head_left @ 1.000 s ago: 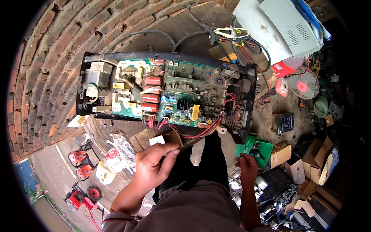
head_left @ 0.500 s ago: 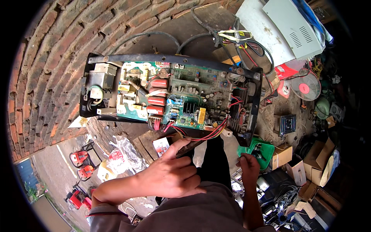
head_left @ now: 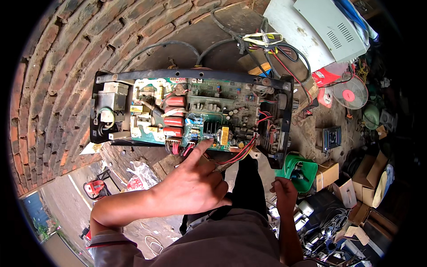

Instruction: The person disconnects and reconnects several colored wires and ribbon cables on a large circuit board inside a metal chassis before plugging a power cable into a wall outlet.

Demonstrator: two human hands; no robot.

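Observation:
An opened electronic device sits before me in a black metal frame [head_left: 178,74], its green circuit board [head_left: 153,137] exposed. My left hand [head_left: 191,184] holds nothing. Its index finger is stretched out, the tip at the board's near edge by a black finned heat sink [head_left: 210,127]; the other fingers are curled. Close to that fingertip are a yellow block component [head_left: 225,135] and a bundle of red and yellow wires [head_left: 242,155]. My right hand [head_left: 285,190] hangs beside my body with thumb and fingers closed together; whatever they may hold cannot be made out.
A brick wall [head_left: 58,80] rises on the left. Black cables [head_left: 178,43] lie behind the device, near a grey metal cover [head_left: 331,29]. To the right stand a fan [head_left: 351,92], a green bin [head_left: 307,186] and cardboard boxes [head_left: 369,175].
My left hand has moved up, taking its index fingertip from below the frame's near edge onto the board by the heat sink. The right hand stays closed in much the same place.

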